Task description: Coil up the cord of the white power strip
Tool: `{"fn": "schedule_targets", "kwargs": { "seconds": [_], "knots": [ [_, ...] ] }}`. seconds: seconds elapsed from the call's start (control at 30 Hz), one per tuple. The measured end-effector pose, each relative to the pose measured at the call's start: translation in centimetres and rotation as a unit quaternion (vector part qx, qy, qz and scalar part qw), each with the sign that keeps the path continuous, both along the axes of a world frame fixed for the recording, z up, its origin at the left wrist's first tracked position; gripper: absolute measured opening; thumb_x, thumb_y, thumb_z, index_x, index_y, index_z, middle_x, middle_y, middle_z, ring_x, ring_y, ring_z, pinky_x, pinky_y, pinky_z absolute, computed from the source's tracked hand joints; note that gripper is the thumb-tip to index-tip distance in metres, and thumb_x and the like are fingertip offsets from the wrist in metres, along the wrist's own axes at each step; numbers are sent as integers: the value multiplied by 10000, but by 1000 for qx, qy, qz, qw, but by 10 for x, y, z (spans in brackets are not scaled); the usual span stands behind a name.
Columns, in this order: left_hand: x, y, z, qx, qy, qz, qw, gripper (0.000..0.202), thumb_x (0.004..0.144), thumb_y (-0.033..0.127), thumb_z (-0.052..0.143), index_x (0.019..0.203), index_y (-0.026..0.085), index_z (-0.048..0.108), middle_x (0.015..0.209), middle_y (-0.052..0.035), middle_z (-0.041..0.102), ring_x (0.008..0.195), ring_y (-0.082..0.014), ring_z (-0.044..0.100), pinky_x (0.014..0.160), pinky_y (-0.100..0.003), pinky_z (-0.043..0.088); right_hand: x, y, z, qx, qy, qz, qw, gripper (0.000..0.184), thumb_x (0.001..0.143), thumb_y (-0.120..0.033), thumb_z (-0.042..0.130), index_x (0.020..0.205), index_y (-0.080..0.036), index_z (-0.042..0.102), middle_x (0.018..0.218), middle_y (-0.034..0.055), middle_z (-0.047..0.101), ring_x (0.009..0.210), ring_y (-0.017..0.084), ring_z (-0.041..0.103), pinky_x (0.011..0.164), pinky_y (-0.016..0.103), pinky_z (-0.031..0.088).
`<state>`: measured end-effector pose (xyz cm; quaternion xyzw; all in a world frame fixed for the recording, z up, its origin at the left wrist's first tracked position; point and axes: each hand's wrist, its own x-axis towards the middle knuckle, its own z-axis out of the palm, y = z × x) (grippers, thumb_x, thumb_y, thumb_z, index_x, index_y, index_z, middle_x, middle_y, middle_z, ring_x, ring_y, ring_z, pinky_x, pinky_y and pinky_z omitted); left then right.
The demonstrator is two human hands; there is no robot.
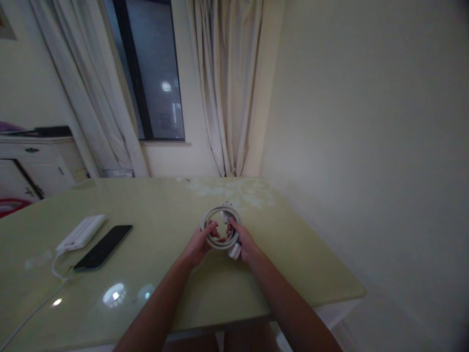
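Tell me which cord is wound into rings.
The thick pale cord, held between the left hand and right hand. The thin white cord at the table's left trails out unwound.

A long, bare left forearm (157,303) narrowed smoothly to the wrist and a bare left hand (197,246) with slim fingers. The bare right forearm (289,298) had the same tapering shape and ended in a bare right hand (248,243). Two rounded, shadowy thighs (249,338) showed below, too dim to make out any clothing.
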<state>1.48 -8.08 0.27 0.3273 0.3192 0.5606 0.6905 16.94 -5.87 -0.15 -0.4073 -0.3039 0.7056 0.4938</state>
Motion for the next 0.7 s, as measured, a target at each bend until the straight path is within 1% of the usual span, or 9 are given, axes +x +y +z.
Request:
{"fn": "schedule_targets", "kwargs": {
  "seconds": [0.1,0.23,0.3,0.37,0.43,0.5,0.57,0.63,0.7],
  "knots": [
    [2,4,-2,-14,35,50,998,394,746,390,838,1019,178,649,879,-32,663,794,-152,658,673,-266,547,4,5,-3,25,-17,-64,997,429,798,-556,726,662,-191,547,544,-53,505,442,86,441,450,212,386],
    [0,11,-5,-47,55,107,992,403,736,357,851,1048,191,657,1125,-119,676,947,-193,674,729,-284,549,23,16,-2,71,-74,-177,979,509,758,-657,697,616,-206,506,535,-36,491,460,103,433,445,229,355],
    [-1,13,-7,-59,58,121,989,372,738,311,849,1028,182,657,1119,-132,678,903,-189,680,717,-282,546,37,23,3,116,-113,-253,954,490,725,-655,718,663,-205,536,575,-24,533,497,117,470,472,237,373],
    [-1,15,-10,-55,66,116,989,328,749,286,835,1000,169,658,1050,-125,692,821,-174,677,696,-276,540,55,31,12,159,-171,-322,918,468,718,-641,724,771,-196,591,643,-4,594,547,139,524,512,247,406],
    [1,16,-14,-49,72,105,991,295,746,254,829,968,160,658,942,-102,702,725,-152,658,672,-263,527,73,42,24,179,-259,-359,879,499,783,-662,643,892,-176,634,720,37,654,599,173,582,549,268,438],
    [4,17,-18,-41,66,92,993,282,729,215,832,943,155,658,853,-77,700,652,-134,633,653,-250,510,90,54,37,199,-375,-372,826,553,878,-668,510,991,-146,652,836,107,707,711,220,651,614,293,472],
    [7,17,-22,-31,59,80,995,283,714,197,833,935,151,661,817,-67,698,625,-129,621,642,-241,494,104,68,48,203,-524,-351,749,566,930,-641,459,1064,-125,647,952,174,723,861,268,689,707,319,489],
    [8,17,-25,-22,63,72,995,284,716,205,828,943,148,668,822,-71,700,632,-133,622,636,-237,482,114,83,55,177,-671,-283,662,546,951,-617,476,1135,-123,616,975,202,724,908,299,701,756,345,489],
    [9,16,-27,-16,67,66,996,278,726,216,819,952,153,671,826,-70,702,635,-133,617,635,-236,474,122,97,57,163,-773,-207,578,480,986,-549,475,1184,-124,577,954,209,727,898,310,711,771,361,488]
  ]
}}
